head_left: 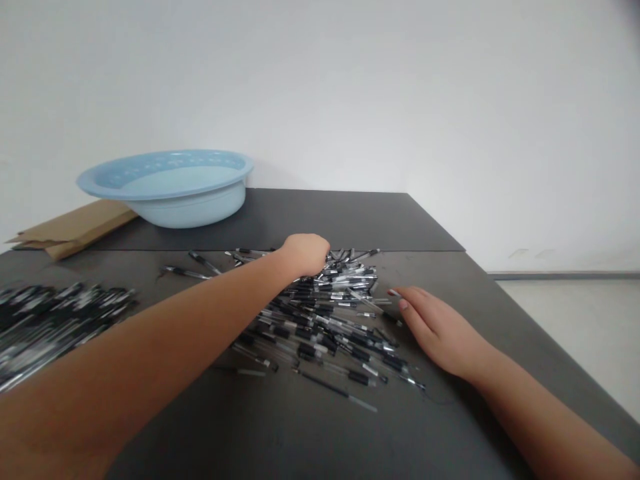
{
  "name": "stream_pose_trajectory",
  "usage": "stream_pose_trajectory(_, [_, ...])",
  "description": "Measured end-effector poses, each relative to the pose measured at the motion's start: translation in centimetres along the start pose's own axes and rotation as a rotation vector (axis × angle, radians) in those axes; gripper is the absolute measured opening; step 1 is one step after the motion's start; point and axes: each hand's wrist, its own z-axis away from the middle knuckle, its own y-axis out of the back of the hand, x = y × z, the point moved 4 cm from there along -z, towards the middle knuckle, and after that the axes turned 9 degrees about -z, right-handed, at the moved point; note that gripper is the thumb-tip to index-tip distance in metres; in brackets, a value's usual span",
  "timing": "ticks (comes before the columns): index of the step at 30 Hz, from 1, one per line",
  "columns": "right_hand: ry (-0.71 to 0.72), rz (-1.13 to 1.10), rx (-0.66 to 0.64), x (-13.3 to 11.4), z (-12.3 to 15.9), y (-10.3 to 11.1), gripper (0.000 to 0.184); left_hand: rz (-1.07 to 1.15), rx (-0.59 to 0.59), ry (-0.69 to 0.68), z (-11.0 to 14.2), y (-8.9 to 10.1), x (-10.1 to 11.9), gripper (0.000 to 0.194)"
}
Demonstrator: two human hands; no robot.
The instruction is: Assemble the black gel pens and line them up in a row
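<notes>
A loose heap of black and clear pens (pixel 325 320) lies on the dark table (pixel 350 213) in front of me. My left hand (pixel 305 253) reaches across to the far side of the heap, fingers curled down into the pens; what they grip is hidden. My right hand (pixel 440 330) lies flat on the table at the heap's right edge, fingers stretched out and touching the nearest pens.
A second pile of pens (pixel 50 320) sits at the left, blurred. A light blue plastic basin (pixel 170 187) stands at the back left by the wall, beside a flat piece of brown cardboard (pixel 75 227). The table's right edge drops to a pale floor (pixel 590 327).
</notes>
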Motion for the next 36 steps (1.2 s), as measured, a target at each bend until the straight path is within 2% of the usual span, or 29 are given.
stream_pose_trajectory(5, [-0.037, -0.008, 0.081, 0.3, -0.2, 0.5, 0.047, -0.002, 0.048, -0.069, -0.5, 0.5, 0.8, 0.014])
stream_pose_trajectory(8, [-0.150, -0.078, 0.111, 0.9, -0.1, 0.9, 0.061, 0.019, 0.160, -0.106, -0.1, 1.7, 1.1, 0.021])
stream_pose_trajectory(10, [-0.216, -0.219, 0.124, 1.2, 0.0, 1.1, 0.060, 0.051, 0.243, -0.124, 1.3, 2.7, 1.3, 0.026])
stream_pose_trajectory(13, [-0.256, -0.518, 0.087, 1.2, 0.2, 1.0, 0.044, 0.122, 0.332, -0.161, 6.2, 3.5, 2.1, 0.029])
stream_pose_trajectory(16, [-0.207, -0.797, -0.010, -0.4, 0.5, 0.4, 0.042, 0.343, 0.476, -0.203, 13.6, 3.2, 3.0, 0.028])
stream_pose_trajectory(19, [-0.137, -0.949, -0.106, -4.0, 1.0, -0.3, 0.049, 0.484, 0.544, -0.146, 20.1, 1.7, 3.4, 0.022])
stream_pose_trajectory(22, [-0.106, -0.966, -0.159, -8.7, 1.3, -1.2, 0.030, 0.550, 0.549, -0.138, 23.4, 0.4, 3.1, 0.017])
stream_pose_trajectory(25, [0.001, -0.896, -0.076, -13.2, 0.7, -2.0, 0.036, 0.580, 0.563, -0.181, 23.7, -0.2, 2.3, 0.016])
stream_pose_trajectory(28, [0.064, -0.986, -0.008, -15.7, -0.2, -3.6, 0.017, 0.614, 0.613, -0.217, 23.2, -0.4, 1.4, 0.017])
stream_pose_trajectory(32, [0.026, -1.137, 0.010, -15.9, -0.5, -6.0, 0.009, 0.653, 0.628, -0.246, 22.8, -0.6, 1.2, 0.021])
stream_pose_trajectory(36, [0.086, -1.115, 0.052, -15.4, 0.6, -6.5, 0.006, 0.705, 0.580, -0.261, 22.9, -0.7, 1.8, 0.023])
